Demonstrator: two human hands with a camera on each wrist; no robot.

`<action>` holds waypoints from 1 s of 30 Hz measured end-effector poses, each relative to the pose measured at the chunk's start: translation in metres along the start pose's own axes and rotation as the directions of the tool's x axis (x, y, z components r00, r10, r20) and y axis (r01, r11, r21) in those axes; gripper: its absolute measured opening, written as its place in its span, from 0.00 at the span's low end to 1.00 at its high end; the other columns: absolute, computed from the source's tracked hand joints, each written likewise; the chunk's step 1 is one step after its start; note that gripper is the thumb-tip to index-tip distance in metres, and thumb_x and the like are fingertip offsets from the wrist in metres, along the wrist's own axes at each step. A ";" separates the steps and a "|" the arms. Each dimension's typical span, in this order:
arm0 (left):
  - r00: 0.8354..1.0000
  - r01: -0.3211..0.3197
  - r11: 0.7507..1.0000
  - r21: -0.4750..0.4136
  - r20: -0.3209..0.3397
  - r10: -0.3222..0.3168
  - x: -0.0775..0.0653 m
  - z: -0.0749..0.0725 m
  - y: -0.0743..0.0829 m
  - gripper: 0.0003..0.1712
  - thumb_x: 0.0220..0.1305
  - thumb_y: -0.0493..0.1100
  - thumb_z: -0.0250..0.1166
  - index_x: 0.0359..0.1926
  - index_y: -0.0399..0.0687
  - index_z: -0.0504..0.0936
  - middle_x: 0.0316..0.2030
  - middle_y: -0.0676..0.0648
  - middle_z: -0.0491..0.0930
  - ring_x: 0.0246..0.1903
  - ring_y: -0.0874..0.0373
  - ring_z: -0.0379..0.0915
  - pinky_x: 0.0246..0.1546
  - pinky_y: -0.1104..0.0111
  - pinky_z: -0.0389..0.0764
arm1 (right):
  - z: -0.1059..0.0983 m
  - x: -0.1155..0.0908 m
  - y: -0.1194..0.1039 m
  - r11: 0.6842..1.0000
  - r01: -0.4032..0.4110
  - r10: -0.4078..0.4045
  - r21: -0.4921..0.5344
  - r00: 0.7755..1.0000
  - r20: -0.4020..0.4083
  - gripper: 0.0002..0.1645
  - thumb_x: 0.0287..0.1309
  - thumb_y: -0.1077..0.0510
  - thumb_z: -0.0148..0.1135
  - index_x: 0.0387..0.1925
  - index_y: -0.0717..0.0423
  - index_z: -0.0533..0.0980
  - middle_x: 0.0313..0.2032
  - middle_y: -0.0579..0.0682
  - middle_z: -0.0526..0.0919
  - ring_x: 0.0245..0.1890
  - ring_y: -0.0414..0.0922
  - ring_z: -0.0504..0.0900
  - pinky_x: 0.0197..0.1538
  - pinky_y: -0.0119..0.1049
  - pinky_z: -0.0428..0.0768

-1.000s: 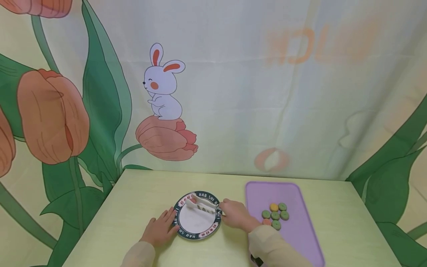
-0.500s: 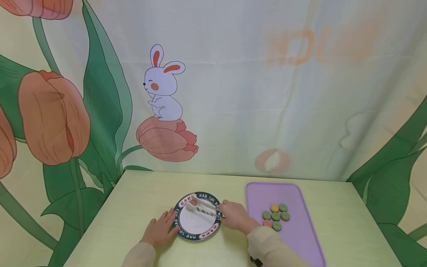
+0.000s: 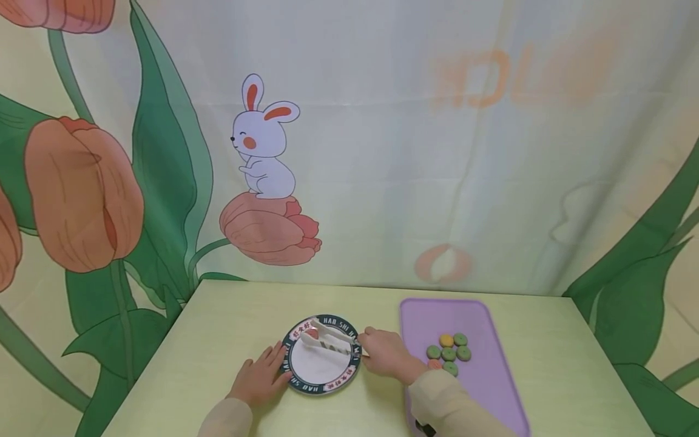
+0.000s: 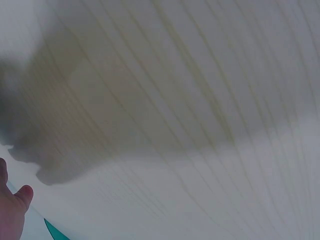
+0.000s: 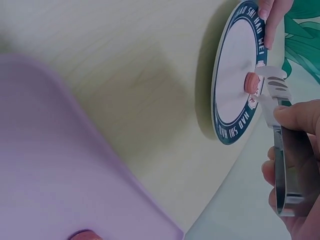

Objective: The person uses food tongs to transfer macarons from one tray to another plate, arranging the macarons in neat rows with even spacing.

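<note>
My right hand (image 3: 386, 353) grips a pair of tongs (image 3: 334, 347) with metal handles and pale, patterned ends, reaching over a round plate (image 3: 318, 369) from its right side. A small pink ribbed disc (image 5: 251, 83) lies on the plate toward its far-left rim, between the spread tong tips. The plate is white with a dark lettered rim. On its left edge rest the fingers of my left hand (image 3: 260, 376), stretched out, with the palm beside it on the table. In the left wrist view, only part of the left hand (image 4: 14, 210) shows at the lower left corner.
A purple tray (image 3: 486, 394) lies to the right of the plate, partly under my right forearm. It bears several green discs (image 3: 448, 354), a yellow disc (image 3: 446, 340) and a pink-orange disc (image 3: 434, 364). A curtain (image 3: 360, 152) printed with a rabbit and tulips hangs behind the table.
The tongs' ends stand slightly wider apart around the pink disc than a second ago. Both hands and the plate keep their places; the head view has shifted slightly.
</note>
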State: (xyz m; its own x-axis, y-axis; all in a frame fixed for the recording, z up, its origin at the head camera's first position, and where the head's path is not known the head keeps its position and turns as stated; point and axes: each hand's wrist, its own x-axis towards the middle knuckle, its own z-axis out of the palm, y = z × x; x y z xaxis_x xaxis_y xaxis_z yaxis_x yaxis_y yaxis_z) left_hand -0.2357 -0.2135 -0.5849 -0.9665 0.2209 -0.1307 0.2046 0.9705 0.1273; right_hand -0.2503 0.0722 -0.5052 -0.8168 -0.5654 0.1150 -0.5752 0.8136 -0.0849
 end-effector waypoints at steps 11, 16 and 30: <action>1.000 -0.008 1.000 0.001 -0.004 0.008 0.000 0.003 -0.001 0.39 0.60 0.65 0.43 0.65 0.47 0.57 0.66 0.46 0.54 0.64 0.46 0.52 0.57 0.43 0.58 | -0.014 -0.013 0.006 0.998 0.031 -0.032 -0.046 0.999 -0.035 0.10 0.43 0.54 0.63 0.30 0.53 0.75 0.24 0.44 0.73 0.21 0.39 0.71 0.20 0.30 0.69; 1.000 -0.011 1.000 0.009 -0.010 0.011 0.000 0.004 -0.003 0.39 0.61 0.65 0.42 0.65 0.47 0.56 0.66 0.46 0.54 0.64 0.46 0.52 0.56 0.42 0.59 | -0.018 -0.019 0.010 0.998 0.033 -0.035 -0.060 0.999 -0.024 0.11 0.43 0.54 0.63 0.30 0.53 0.75 0.24 0.43 0.72 0.20 0.38 0.69 0.19 0.28 0.67; 1.000 -0.015 1.000 0.019 -0.009 0.015 0.002 0.003 -0.002 0.39 0.61 0.65 0.43 0.65 0.46 0.57 0.66 0.46 0.54 0.64 0.46 0.52 0.56 0.42 0.59 | -0.025 -0.033 0.017 0.999 0.034 -0.035 -0.035 0.999 -0.023 0.11 0.42 0.55 0.63 0.31 0.53 0.75 0.24 0.42 0.71 0.18 0.35 0.64 0.16 0.25 0.62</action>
State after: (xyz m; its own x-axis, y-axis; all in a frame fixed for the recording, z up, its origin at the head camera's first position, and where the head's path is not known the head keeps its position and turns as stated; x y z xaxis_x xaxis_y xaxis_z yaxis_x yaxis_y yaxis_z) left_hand -0.2370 -0.2144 -0.5884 -0.9647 0.2345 -0.1199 0.2217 0.9688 0.1108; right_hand -0.2321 0.1077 -0.4857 -0.7951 -0.5899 0.1409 -0.6005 0.7983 -0.0464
